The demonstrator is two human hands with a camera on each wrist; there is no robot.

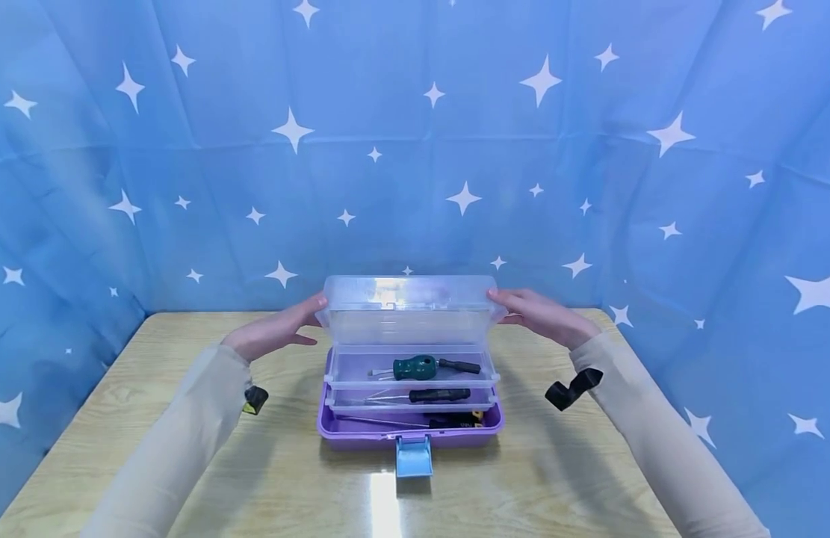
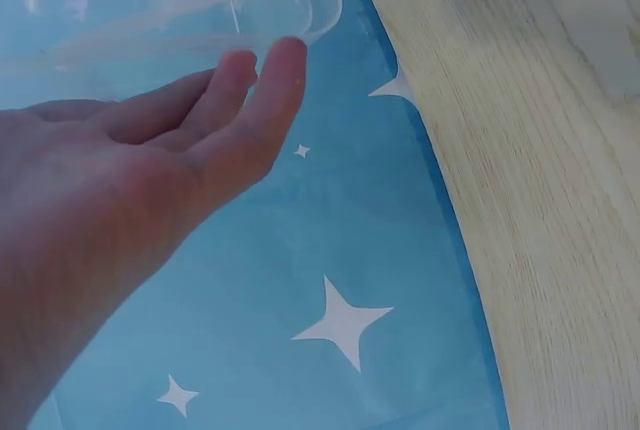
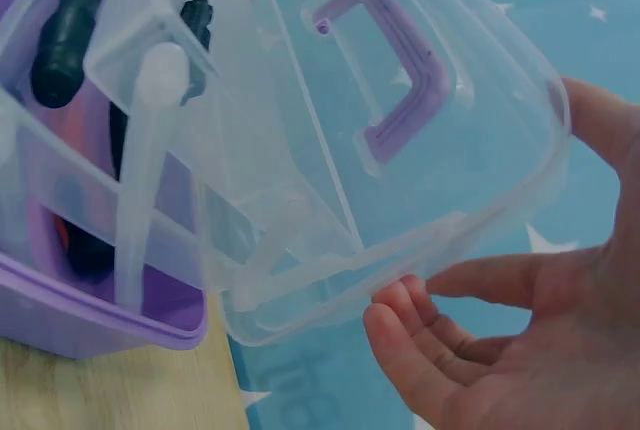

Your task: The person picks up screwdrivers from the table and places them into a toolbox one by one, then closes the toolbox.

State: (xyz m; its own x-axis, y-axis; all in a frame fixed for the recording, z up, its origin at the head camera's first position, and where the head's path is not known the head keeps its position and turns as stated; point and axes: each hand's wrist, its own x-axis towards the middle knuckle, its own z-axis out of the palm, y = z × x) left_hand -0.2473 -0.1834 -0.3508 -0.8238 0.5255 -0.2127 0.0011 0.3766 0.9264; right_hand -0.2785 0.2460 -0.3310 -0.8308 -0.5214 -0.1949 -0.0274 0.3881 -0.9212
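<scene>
Right now your left hand and right hand sit wide apart with relaxed, straight fingers, each touching one end of the clear lid raised between them. Just below it, nearer you, the purple toolbox stands open on the table, screwdrivers lying in its trays.

head: looks forward and down from above, takes in whole table, midrange | left wrist: close, faces along left hand to lid edge | right wrist: close, faces lid from the right side | shared: lid and purple box
</scene>
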